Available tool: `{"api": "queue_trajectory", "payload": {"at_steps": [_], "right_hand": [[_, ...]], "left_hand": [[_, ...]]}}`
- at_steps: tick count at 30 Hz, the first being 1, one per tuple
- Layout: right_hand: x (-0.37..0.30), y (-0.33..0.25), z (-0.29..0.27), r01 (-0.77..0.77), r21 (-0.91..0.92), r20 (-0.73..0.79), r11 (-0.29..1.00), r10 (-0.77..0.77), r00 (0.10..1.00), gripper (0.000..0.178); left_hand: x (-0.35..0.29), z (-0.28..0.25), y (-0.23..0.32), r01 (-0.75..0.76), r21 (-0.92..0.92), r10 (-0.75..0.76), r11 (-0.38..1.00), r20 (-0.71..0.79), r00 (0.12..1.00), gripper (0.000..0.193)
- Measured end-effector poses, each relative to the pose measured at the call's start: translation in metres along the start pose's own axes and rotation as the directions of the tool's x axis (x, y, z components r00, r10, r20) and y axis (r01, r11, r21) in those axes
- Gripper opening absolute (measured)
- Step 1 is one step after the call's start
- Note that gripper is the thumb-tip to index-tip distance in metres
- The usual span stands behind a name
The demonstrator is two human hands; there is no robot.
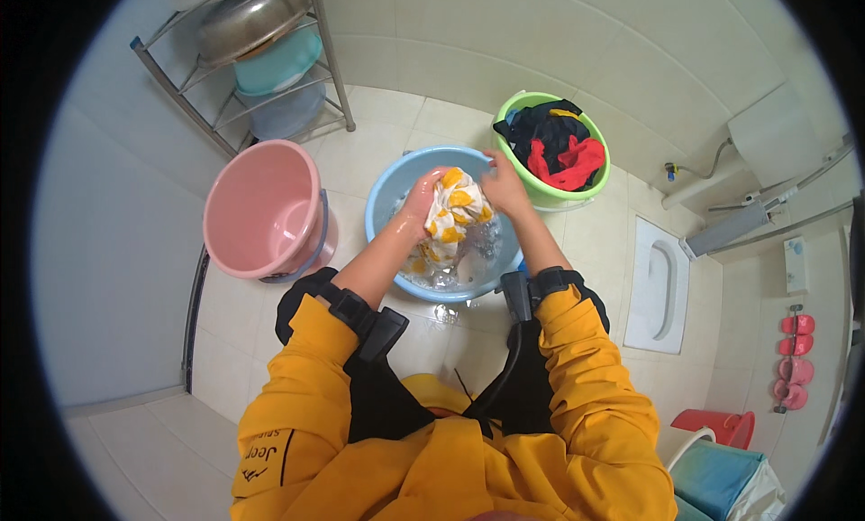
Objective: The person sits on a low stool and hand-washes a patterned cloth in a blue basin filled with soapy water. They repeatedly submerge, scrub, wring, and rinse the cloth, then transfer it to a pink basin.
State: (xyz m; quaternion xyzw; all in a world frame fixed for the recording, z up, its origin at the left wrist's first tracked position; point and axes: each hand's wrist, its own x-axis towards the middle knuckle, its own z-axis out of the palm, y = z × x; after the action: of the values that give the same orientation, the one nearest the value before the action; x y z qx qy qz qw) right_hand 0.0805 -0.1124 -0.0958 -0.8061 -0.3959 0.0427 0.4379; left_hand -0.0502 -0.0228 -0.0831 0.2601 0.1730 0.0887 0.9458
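Note:
A light-blue basin (380, 267) of sudsy water stands on the floor between my knees. Above the water hangs a wet, bunched white cloth with yellow-orange patches (458, 205), its lower end reaching down to the suds. My left hand (420, 199) is closed around the cloth's left side. At its right side is my right hand (506, 186), fingers apart and near the basin's far rim, its inner edge against the cloth. Part of the right fingers is hard to make out. Something pale (470, 267) shows in the water.
A pink bucket (257, 210) stands left of the basin. Beyond it on the right, a green bucket (605, 174) holds dark and red clothes (566, 160). A metal rack with basins (270, 61) is at the far left, a squat toilet (656, 287) at the right.

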Motion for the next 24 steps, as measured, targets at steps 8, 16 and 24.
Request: {"api": "queue_trajectory", "payload": {"at_steps": [8,16,24], "right_hand": [[-0.007,-0.030,-0.027,-0.517,0.500,0.738,0.695,-0.030,0.674,0.048],[-0.001,-0.043,-0.048,-0.280,0.708,0.380,0.648,-0.015,0.925,0.040],[0.011,-0.042,-0.091,-0.367,0.895,0.392,0.255,-0.055,0.918,0.059]], "left_hand": [[-0.018,-0.006,0.029,0.027,0.066,-0.037,0.997,0.157,0.987,0.042],[-0.013,-0.015,0.002,-0.197,0.931,0.092,0.307,0.177,0.980,0.069],[0.013,-0.021,-0.014,-0.316,0.742,0.410,0.591,0.062,0.910,0.038]]}}
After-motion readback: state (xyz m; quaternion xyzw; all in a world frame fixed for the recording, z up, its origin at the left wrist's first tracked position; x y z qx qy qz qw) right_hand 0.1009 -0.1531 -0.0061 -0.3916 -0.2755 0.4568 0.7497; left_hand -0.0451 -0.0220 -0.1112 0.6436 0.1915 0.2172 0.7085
